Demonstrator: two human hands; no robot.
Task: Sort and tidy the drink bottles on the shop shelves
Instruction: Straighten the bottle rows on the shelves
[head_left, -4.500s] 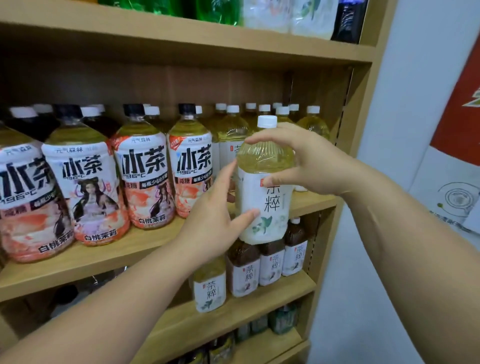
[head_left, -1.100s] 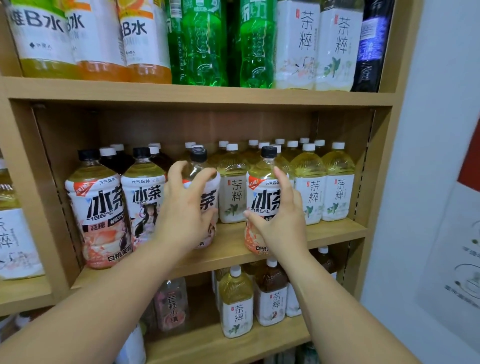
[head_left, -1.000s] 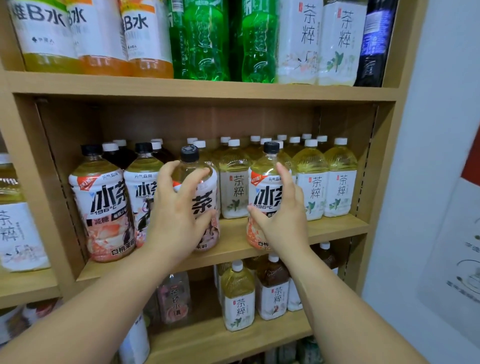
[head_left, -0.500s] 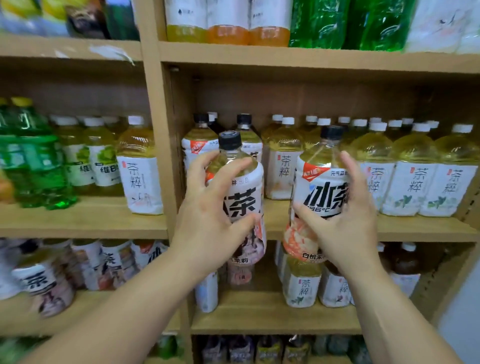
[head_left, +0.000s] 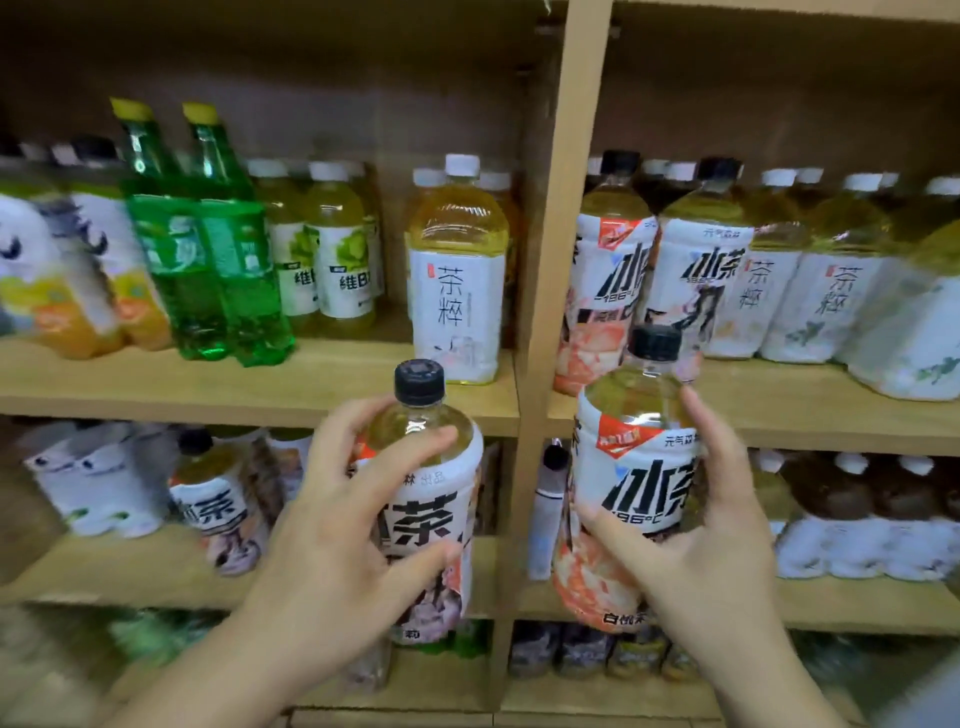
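Facing wooden shelves (head_left: 260, 384), upright divider (head_left: 561, 260), crowded drink bottles (head_left: 457, 270)

Both arms reach forward, left hand (head_left: 332, 545) and right hand (head_left: 711, 540) each with fingers (head_left: 400, 457) curled closed.

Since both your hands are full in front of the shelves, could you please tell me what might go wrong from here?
1. Each large black-capped tea bottle is held one-handed: the left hand grips one, the right hand the other. Either could slip.
2. With no free hand, setting one down on the wooden middle shelf might knock over the white-capped yellow tea bottle near its edge.
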